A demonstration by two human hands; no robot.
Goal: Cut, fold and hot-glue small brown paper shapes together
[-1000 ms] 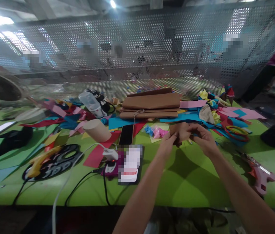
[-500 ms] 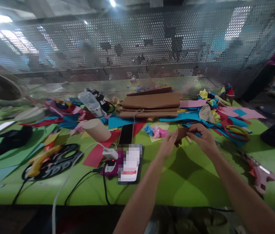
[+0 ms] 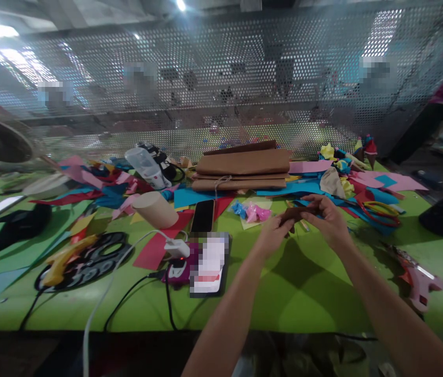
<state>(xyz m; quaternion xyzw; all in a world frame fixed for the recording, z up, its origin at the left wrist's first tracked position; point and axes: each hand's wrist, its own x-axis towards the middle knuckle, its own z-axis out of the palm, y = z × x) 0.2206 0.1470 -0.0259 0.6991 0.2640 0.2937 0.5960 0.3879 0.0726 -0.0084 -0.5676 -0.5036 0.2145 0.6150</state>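
Observation:
A small piece of brown paper (image 3: 298, 212) is stretched between my two hands, above the green table. My left hand (image 3: 274, 233) pinches its left end, thumb on the near side. At its right end the fingers of my right hand (image 3: 326, 220) are closed on it, with the fingertips on its far edge. Part of the paper is hidden behind my fingers. Just left of my hands lie a pink crumpled paper piece (image 3: 258, 212) and a blue one (image 3: 239, 209) on a pale yellow sheet.
Folded brown paper (image 3: 245, 170) lies at the back. A pink glue gun (image 3: 421, 285) rests on the right, a yellow glue gun (image 3: 58, 262) on the left. Phones (image 3: 203, 215), a cardboard tube (image 3: 155, 209), cables and scissors (image 3: 380, 212) lie around. A perforated metal screen (image 3: 221, 78) stands behind.
My left hand has turned and shifted slightly, and its grip on the brown paper has changed. The paper now looks flatter and longer between the hands. My right fingers have moved up a little.

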